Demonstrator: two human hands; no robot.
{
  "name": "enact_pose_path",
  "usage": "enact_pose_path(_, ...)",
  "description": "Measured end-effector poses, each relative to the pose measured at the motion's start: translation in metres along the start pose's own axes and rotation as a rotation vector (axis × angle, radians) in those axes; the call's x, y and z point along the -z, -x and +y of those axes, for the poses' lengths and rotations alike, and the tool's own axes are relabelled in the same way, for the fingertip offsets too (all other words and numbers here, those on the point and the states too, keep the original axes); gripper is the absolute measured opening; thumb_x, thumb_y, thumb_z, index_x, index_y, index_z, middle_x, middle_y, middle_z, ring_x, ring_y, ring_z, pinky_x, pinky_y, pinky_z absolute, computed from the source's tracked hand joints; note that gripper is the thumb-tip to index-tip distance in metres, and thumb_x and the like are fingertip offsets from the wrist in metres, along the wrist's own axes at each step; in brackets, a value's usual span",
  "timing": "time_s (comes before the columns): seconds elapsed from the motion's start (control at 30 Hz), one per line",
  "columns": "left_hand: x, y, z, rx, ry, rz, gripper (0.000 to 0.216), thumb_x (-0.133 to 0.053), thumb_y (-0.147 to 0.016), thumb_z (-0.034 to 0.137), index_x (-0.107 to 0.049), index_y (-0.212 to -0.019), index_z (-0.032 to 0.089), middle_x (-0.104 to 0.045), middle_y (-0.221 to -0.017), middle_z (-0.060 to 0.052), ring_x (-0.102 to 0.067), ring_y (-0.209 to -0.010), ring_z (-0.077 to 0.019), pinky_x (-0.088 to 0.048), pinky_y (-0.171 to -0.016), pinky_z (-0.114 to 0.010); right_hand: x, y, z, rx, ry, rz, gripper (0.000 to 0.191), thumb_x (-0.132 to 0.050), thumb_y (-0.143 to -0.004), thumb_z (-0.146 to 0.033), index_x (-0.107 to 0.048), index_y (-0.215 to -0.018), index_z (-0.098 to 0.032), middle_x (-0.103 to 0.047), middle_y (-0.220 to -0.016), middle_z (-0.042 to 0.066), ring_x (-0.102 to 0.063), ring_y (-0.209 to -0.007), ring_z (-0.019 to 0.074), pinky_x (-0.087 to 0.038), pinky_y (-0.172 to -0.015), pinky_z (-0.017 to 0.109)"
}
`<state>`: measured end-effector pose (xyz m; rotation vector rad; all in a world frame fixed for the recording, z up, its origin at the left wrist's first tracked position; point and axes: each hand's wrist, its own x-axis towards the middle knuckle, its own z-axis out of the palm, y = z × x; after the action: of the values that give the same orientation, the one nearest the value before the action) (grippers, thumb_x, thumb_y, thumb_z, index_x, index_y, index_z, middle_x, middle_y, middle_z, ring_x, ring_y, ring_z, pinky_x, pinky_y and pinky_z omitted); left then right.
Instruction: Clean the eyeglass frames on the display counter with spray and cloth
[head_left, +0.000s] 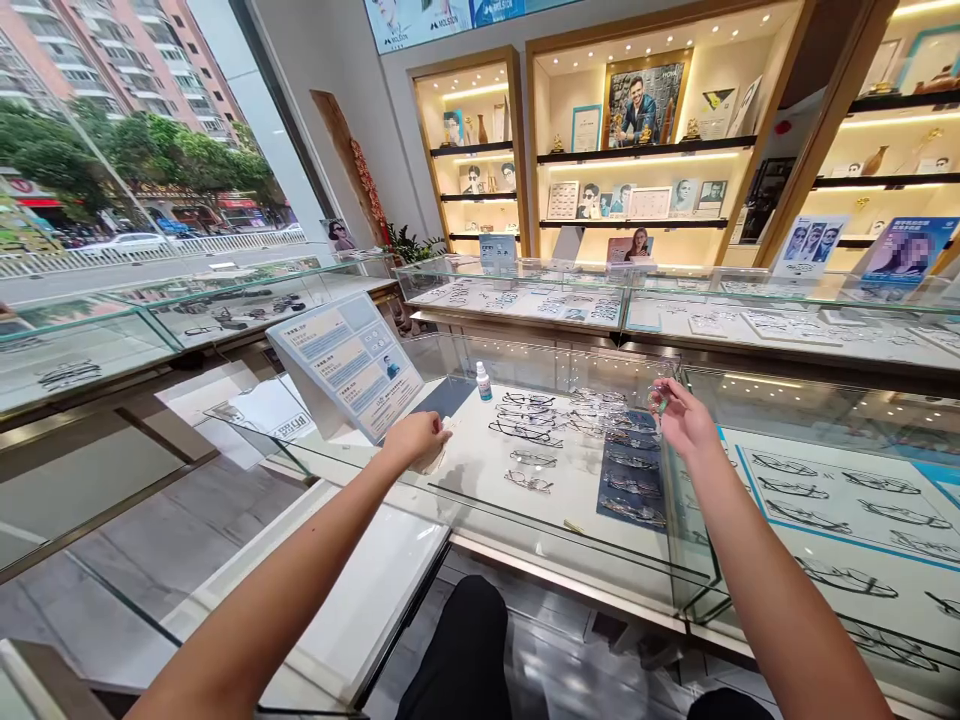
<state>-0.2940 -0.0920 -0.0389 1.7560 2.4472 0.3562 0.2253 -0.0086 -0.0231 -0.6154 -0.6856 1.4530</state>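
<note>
My left hand [415,437] lies knuckles-up on the glass top of the display counter [540,540], fingers curled over a small pale cloth [444,428]. Beside it stands a tilted information board [351,362]. My right hand [681,417] hovers above the counter to the right, fingers pinched on a thin, clear-framed pair of glasses [660,393]. A small white spray bottle [484,381] with a blue label stands on the glass between the hands, further back. Under the glass lie rows of eyeglass frames [529,415] on white and blue trays.
More glass counters with frames run left [82,350], behind [525,295] and right [847,500]. Lit wall shelves [645,150] hold posters and pictures. A large window at left shows a street. My dark-trousered knees [465,650] are below the counter edge.
</note>
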Motion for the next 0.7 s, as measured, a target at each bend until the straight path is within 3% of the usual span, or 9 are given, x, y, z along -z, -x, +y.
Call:
enact_pose_path(0.17, 0.002, -0.001, 0.006, -0.009, 0.117, -0.036, 0.028, -0.075, -0.071, 0.049, -0.066, -0.071, 0.023, -0.075, -0.085, -0.009, -0.067, -0.086, -0.0295, -0.042, -0.069, -0.032, 0.0, 0.0, 0.0, 0.003, 0.013, -0.014, 0.03, -0.096, -0.067, -0.036, -0.075, -0.084, -0.023, -0.076, -0.094, 0.002, -0.067, -0.073, 0.0133, -0.055, -0.057, 0.024)
enact_pose_path(0.5, 0.025, 0.009, -0.011, 0.051, 0.52, -0.194, 0.049, -0.087, -0.047, 0.065, -0.078, -0.064, 0.02, -0.069, -0.063, -0.004, -0.055, -0.064, -0.0179, -0.04, -0.061, -0.028, -0.002, 0.002, 0.0, 0.01, -0.001, -0.018, 0.031, -0.097, -0.066, -0.036, -0.075, -0.084, -0.024, -0.076, -0.094, 0.001, -0.067, -0.074, 0.0134, -0.055, -0.057, 0.024)
enact_pose_path(0.7, 0.026, 0.017, -0.006, 0.087, 0.506, -0.212, 0.051, -0.09, -0.044, 0.066, -0.075, -0.06, 0.02, -0.068, -0.062, -0.003, -0.055, -0.064, -0.0188, -0.039, -0.06, -0.029, -0.001, 0.001, 0.001, 0.031, 0.03, -0.034, 0.031, -0.095, -0.069, -0.038, -0.074, -0.086, -0.023, -0.076, -0.094, 0.002, -0.068, -0.073, 0.0142, -0.055, -0.058, 0.026)
